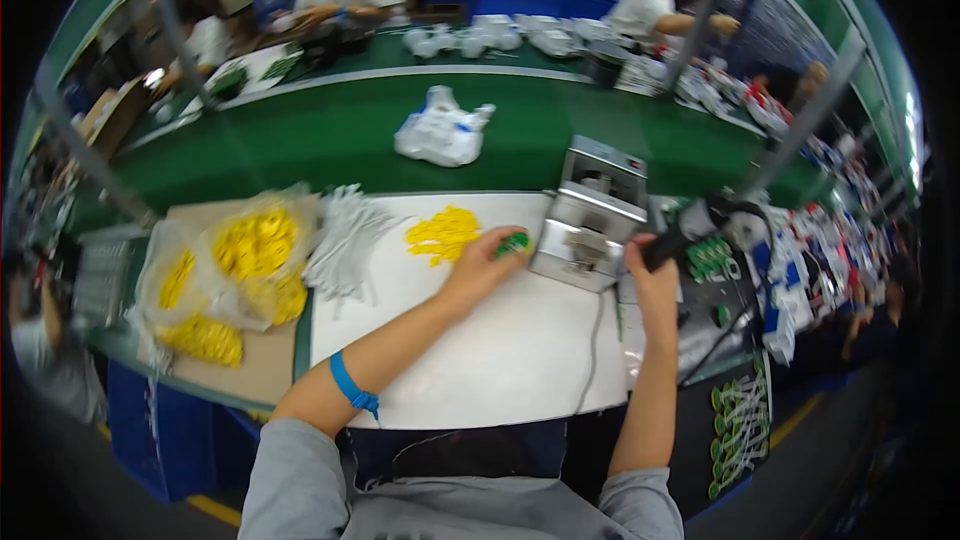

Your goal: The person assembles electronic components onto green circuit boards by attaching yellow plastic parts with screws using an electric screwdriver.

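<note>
My left hand [478, 266] reaches over the white board [470, 340], its fingers closed on a small green circuit board [513, 246]. Just behind that hand lies a pile of small yellow parts [442, 233]. A silver metal bench machine [588, 220] stands to its right, with a grey cable running down from it. Beside the machine, my right hand [652, 275] is closed around the end of a black cylindrical tool [688, 230]; its exact kind is blurred. A blue strap [350, 383] circles my left forearm.
White cables [345, 245] lie bundled left of the board, beside clear bags of yellow parts [255, 245]. More circuit boards [712, 258] sit on the right, and green discs with white wires [738, 430] lie below. A white plastic bag [442, 130] rests on the green conveyor [330, 140]; people work beyond.
</note>
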A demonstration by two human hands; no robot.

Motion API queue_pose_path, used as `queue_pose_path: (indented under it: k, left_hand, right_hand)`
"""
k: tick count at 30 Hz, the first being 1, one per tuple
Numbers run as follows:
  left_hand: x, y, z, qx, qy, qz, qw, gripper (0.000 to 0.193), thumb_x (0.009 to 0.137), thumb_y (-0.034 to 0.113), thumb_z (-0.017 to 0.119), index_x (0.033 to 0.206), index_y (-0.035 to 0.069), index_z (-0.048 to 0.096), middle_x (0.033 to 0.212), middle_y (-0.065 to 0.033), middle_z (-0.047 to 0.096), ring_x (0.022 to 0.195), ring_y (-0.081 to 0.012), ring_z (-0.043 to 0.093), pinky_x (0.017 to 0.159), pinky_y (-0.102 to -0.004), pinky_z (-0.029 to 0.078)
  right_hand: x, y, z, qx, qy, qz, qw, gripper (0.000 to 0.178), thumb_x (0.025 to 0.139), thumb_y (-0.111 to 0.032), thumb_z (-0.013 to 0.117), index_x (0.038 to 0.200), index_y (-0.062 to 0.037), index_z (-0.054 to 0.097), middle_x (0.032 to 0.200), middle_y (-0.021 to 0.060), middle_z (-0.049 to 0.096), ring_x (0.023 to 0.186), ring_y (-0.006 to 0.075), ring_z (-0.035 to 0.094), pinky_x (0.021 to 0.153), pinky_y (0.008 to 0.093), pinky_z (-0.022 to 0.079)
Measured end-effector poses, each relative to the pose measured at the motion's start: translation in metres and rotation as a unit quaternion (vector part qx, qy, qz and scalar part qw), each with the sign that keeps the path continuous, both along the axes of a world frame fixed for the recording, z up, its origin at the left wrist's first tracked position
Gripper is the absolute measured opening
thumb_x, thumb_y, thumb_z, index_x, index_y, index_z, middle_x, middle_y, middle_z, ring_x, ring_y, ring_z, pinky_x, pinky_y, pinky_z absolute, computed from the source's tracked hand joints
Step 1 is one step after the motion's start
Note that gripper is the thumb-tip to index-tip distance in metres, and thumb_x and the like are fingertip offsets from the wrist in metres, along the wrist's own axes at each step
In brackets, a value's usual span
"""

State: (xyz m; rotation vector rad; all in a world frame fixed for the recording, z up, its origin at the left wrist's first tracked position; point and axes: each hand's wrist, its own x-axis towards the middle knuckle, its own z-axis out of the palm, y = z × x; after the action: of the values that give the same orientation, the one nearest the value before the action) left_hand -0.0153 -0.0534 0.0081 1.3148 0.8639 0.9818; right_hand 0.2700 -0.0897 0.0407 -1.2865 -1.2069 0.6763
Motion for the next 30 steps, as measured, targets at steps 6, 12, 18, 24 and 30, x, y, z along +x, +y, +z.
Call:
queue_pose_path:
  k: [6, 12, 18, 24, 30]
  left_hand:
    - [-0.067, -0.099, 0.032, -0.135, -0.106, -0.096, 0.980, 0.041, 0.090, 0.002, 0.071, 0.117, 0.009, 0.042, 0.117, -0.0174, 0.068, 0.095, -0.0192, 0.067, 0.079, -0.0321, 0.055]
    - [-0.142, -0.128, 0.035, -0.114, 0.036, -0.305, 0.945, 0.028, 0.096, 0.013, 0.069, 0.116, 0.006, 0.051, 0.095, -0.0080, 0.070, 0.073, -0.0125, 0.064, 0.061, -0.0264, 0.053]
    - [-0.164, -0.128, 0.010, -0.139, -0.006, -0.534, 0.834, 0.026, 0.097, 0.016, 0.067, 0.118, 0.001, 0.060, 0.093, -0.0065, 0.069, 0.073, -0.0096, 0.062, 0.058, -0.0233, 0.050]
    - [-0.183, -0.121, 0.006, -0.142, -0.064, -0.536, 0.830, 0.029, 0.094, 0.013, 0.069, 0.119, 0.000, 0.060, 0.094, -0.0079, 0.069, 0.075, -0.0097, 0.063, 0.057, -0.0223, 0.049]
    - [-0.173, -0.116, 0.005, -0.179, -0.175, -0.437, 0.864, 0.034, 0.093, 0.010, 0.068, 0.123, 0.001, 0.057, 0.104, -0.0124, 0.067, 0.085, -0.0140, 0.064, 0.074, -0.0267, 0.053]
  right_hand:
    - [-0.056, -0.070, -0.007, 0.023, -0.195, -0.192, 0.962, 0.030, 0.094, -0.012, 0.071, 0.118, -0.0020, 0.056, 0.108, 0.0064, 0.059, 0.097, 0.0159, 0.056, 0.088, 0.0290, 0.047]
    - [-0.190, -0.103, 0.029, 0.006, -0.249, 0.122, 0.961, 0.013, 0.090, -0.012, 0.069, 0.095, -0.0004, 0.065, 0.083, 0.0120, 0.068, 0.072, 0.0241, 0.065, 0.062, 0.0362, 0.049]
    - [-0.306, -0.016, 0.009, 0.043, -0.378, 0.406, 0.831, 0.012, 0.091, -0.012, 0.065, 0.100, -0.0045, 0.068, 0.098, 0.0134, 0.068, 0.088, 0.0334, 0.067, 0.075, 0.0410, 0.052]
    - [-0.345, 0.009, 0.012, 0.043, -0.450, 0.520, 0.725, 0.011, 0.090, -0.005, 0.062, 0.100, -0.0060, 0.066, 0.111, 0.0107, 0.061, 0.102, 0.0300, 0.062, 0.085, 0.0368, 0.050]
    - [-0.316, 0.006, 0.029, 0.198, -0.039, 0.384, 0.901, 0.016, 0.087, 0.007, 0.062, 0.098, -0.0034, 0.063, 0.119, 0.0123, 0.066, 0.110, 0.0265, 0.058, 0.095, 0.0362, 0.047]
